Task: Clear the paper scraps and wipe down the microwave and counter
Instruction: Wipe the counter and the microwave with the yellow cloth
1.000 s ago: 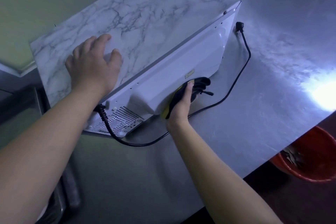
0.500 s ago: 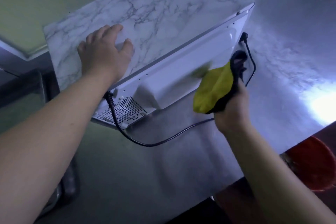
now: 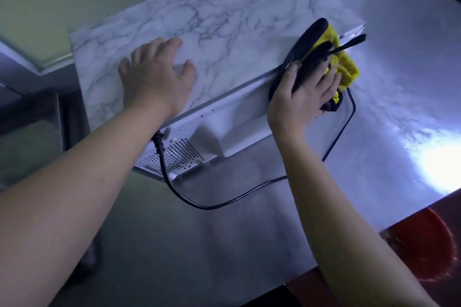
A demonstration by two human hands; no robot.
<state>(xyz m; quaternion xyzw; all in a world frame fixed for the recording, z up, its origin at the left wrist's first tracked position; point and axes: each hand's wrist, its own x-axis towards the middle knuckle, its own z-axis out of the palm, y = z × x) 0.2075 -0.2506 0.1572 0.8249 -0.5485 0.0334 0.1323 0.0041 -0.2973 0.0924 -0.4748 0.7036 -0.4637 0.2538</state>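
Two hands: flat, fingers spread.
Left hand (image 3: pixel 154 80): steadies microwave (image 3: pixel 224 32).
Right hand (image 3: pixel 301 97): presses cloth (image 3: pixel 346 67), two o'clock; sweep evenly, firmly.

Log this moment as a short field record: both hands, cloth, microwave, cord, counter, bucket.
microwave: marble-patterned top, white back panel towards the camera, vent grille at lower left
counter: steel, bright glare at right
cloth: yellow and black, bunched at the microwave's upper right back corner
left hand: flat on the microwave top, fingers spread
right hand: presses the cloth against the corner
cord: black, leaves the back beside the grille, loops across the counter
bucket: red, below the counter edge, lower right
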